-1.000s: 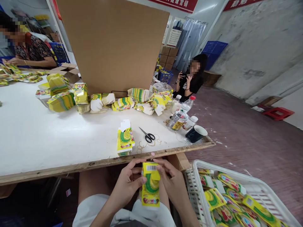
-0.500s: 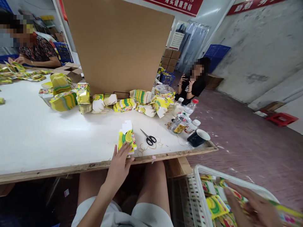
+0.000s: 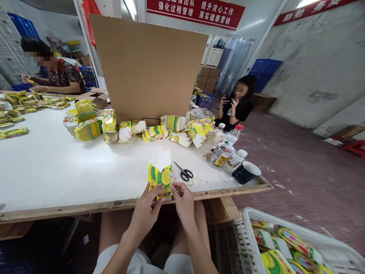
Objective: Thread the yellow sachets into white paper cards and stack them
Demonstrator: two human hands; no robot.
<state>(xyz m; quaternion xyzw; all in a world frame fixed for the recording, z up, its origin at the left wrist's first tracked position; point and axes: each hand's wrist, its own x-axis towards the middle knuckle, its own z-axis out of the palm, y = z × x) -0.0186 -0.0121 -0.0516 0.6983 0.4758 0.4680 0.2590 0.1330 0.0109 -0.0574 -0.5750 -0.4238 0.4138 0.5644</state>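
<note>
A flat yellow-and-green printed carton (image 3: 164, 177) with white end flaps lies at the near edge of the white table. My left hand (image 3: 149, 201) holds its lower left part, fingers across the printed face and thumb near the bottom edge. At its right edge, my right hand (image 3: 184, 199) is closed with thumb and forefinger pinching the card. Black-handled scissors (image 3: 184, 172) rest just right of the carton, with thin rubber bands (image 3: 186, 182) around them.
Stacked flat cartons (image 3: 154, 132) line the foot of a large cardboard sheet (image 3: 151, 72). Bottles, a clear jar (image 3: 221, 155) and a dark mug (image 3: 246, 172) crowd the right corner. A white basket (image 3: 248, 228) of packed cartons stands low right. Two people sit beyond.
My right hand has come from the basket at the right to the carton's right edge, leaving its pack behind. My left hand stays on the carton. The view has tilted up slightly.
</note>
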